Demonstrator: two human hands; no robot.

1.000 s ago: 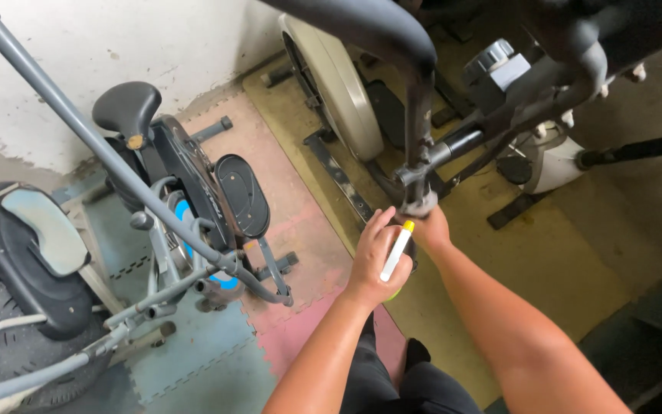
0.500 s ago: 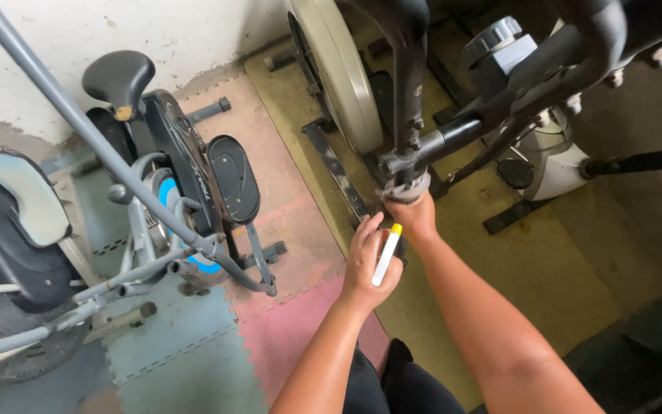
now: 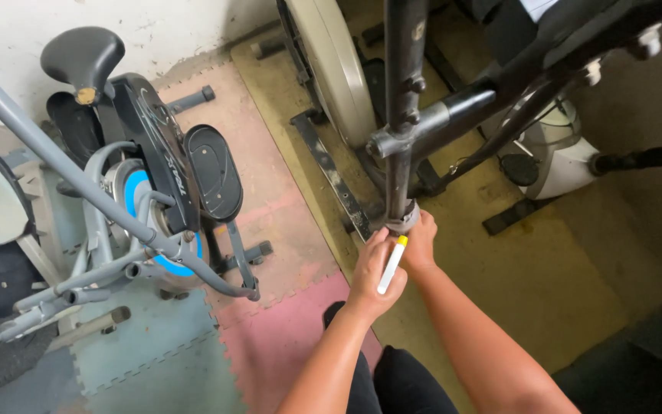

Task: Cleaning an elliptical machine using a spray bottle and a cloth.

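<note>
Both forearms enter from bottom centre, angled up toward the lower end of a black vertical tube [image 3: 397,115] on the exercise machine ahead.

Left hand [image 3: 375,277]: wrist roughly straight, back of hand toward the camera, fingers curled closed around a white marker-like tool with a yellow tip [image 3: 391,264]. Tool sits diagonally, yellow end up, just below the grey collar [image 3: 404,222] at the foot of the tube. Fingertips reach up to the collar; actual contact can't be told from this angle.

Right hand [image 3: 421,244]: tucked behind and to the right of the left one, fingers wrapped toward the collar base. Mostly hidden by the left hand and the tool, so whether it is clamped tight or just resting can't be told. Forearm runs down to bottom right, elbow out of frame.

Tube carries a bolted joint partway up, where a black cross arm [image 3: 492,96] branches off to the upper right. Cream flywheel [image 3: 332,69] stands just left of the tube.

Well apart on the left: a second grey-framed trainer with a black saddle [image 3: 82,55], oval black pedal [image 3: 214,172] and blue-ringed wheel hub [image 3: 138,192], standing on interlocking floor mats [image 3: 285,330] in pink, teal and tan. Person's dark-trousered knees at bottom centre.
</note>
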